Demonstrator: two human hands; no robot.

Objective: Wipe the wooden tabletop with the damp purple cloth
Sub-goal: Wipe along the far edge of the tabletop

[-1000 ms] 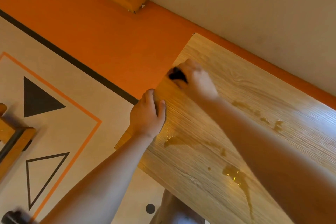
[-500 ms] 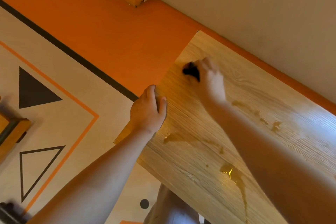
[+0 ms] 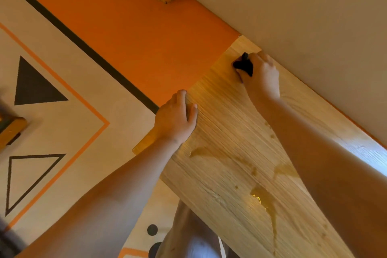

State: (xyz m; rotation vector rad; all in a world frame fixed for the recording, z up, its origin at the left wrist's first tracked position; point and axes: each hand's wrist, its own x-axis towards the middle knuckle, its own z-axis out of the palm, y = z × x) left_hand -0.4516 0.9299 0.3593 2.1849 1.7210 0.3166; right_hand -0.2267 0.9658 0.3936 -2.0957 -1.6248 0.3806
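- The right hand (image 3: pixel 261 73) is way out at the far corner of the wooden tabletop (image 3: pixel 230 132), right up by the pale wall (image 3: pixel 303 16).
- Its fingers (image 3: pixel 267 59) are curled tight around the purple cloth (image 3: pixel 244 65), which is bunched into a wad and pressed onto the wood. It looks nearly black in this light, tbh. Only a bit pokes out on the thumb side.
- The left hand (image 3: pixel 174 119) is on the tabletop's left edge, nearer the person. The fingers sit close together and curl over the edge, with the thumb lying flat on top.
- Wet streaks (image 3: pixel 263 197) and a few small drops sit on the wood between the two forearms, well back from the cloth.
- Below the edge there's orange floor (image 3: pixel 136 37) and a beige mat (image 3: pixel 69 132) with black triangles and an orange line.
- A bare knee (image 3: pixel 188 236) shows under the tabletop's near edge.
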